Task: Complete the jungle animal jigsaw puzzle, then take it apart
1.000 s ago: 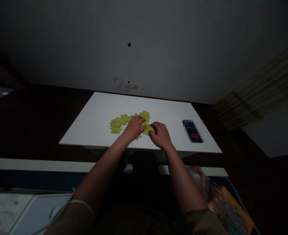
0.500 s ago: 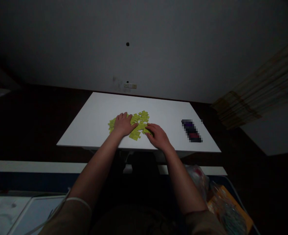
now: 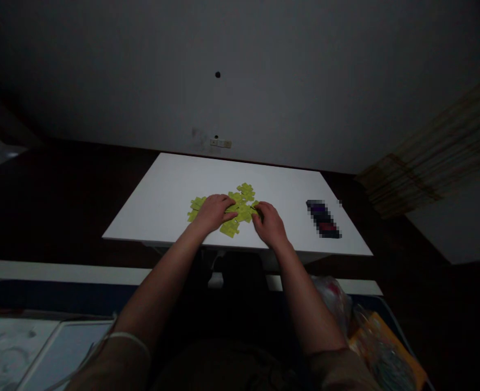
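Yellow-green puzzle pieces lie in a loose, partly overlapping heap near the front middle of the white table. My left hand rests over the left part of the heap, its thumb apart from the fingers, and covers some pieces. At the heap's right edge my right hand pinches a yellow-green piece between thumb and fingertips. One small group of pieces sits at the back of the heap, and another lies at the front.
A dark, pixelated object lies on the table's right side. Plastic bags and an orange item are at the lower right. A wall with a socket strip stands behind the table.
My left hand has shifted right over the pieces, its fingers more bent. My right hand's fingertips have closed in at the heap's right edge. The view has moved slightly.
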Motion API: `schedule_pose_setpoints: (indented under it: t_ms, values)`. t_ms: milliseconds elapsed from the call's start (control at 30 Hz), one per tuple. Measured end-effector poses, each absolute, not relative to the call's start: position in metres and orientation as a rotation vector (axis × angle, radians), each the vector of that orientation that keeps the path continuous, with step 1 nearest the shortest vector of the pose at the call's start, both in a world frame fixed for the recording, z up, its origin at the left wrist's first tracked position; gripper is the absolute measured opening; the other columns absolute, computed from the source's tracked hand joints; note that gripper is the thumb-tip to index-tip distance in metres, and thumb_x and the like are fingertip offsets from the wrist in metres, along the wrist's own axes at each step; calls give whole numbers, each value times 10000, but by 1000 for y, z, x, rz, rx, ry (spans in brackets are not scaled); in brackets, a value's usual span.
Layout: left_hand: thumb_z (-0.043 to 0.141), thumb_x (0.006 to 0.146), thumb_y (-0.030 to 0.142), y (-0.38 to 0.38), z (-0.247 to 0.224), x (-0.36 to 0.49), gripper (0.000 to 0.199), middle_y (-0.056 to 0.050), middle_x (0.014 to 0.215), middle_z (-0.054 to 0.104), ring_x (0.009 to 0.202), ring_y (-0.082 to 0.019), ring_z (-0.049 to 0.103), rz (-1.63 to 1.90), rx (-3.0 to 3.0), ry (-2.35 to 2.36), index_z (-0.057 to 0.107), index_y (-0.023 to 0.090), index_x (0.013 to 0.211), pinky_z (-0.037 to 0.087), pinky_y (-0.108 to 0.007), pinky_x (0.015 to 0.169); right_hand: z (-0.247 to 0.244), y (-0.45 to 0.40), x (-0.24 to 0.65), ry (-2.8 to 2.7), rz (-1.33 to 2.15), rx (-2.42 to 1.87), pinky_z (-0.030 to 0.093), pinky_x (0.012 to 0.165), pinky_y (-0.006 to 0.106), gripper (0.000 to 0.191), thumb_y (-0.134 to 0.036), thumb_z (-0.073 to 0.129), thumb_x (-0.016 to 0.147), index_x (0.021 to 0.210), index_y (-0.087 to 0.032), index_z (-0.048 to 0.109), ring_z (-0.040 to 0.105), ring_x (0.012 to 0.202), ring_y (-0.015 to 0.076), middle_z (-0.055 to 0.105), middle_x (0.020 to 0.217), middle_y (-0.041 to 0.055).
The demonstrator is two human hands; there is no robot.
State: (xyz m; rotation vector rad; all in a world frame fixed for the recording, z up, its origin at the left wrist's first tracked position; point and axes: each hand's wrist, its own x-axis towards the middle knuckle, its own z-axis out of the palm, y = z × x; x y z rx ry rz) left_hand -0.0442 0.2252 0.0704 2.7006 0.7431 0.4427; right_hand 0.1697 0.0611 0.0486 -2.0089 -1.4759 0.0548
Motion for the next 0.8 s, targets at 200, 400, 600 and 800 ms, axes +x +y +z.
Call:
schedule_pose_setpoints:
  t_ms: [200,400,600,800]
  values:
    - [682,1207,386,211,72,-24,337,-143,1505,824,1443,-330,747,494,2596,655,790,282,1509,586,-527,1287,43,67,170,-1518,45,-1991,543,1380,593,460,-279,602,1120,1544,-207,766,632,1626,396,659,1723,251]
    - [682,1183,353,204,81,-29,258,-117,1474,834,1438,-324,736,425,2654,538,841,310,1382,590,-522,1285,43,60,173,-1607,44,-1945,566,1357,548,444,-286,614,1111,1522,-204,763,702,1539,356,739,1644,208]
    - [618,1161,324,208,84,-73,334,-139,1576,806,1520,-370,697,452,2733,796,868,282,1378,510,-612,1363,39,62,174,-1523,-75,-2088,436,1420,721,556,-385,683,1083,1600,-189,742,551,1688,482,647,1747,272]
    - [571,1202,552,195,68,-101,701,-204,1967,445,1819,-467,405,335,2636,1194,545,241,1830,290,-737,1486,34,85,146,-1634,49,-2083,386,1424,809,620,-412,682,1110,1722,-312,680,503,1746,489,647,1785,193]
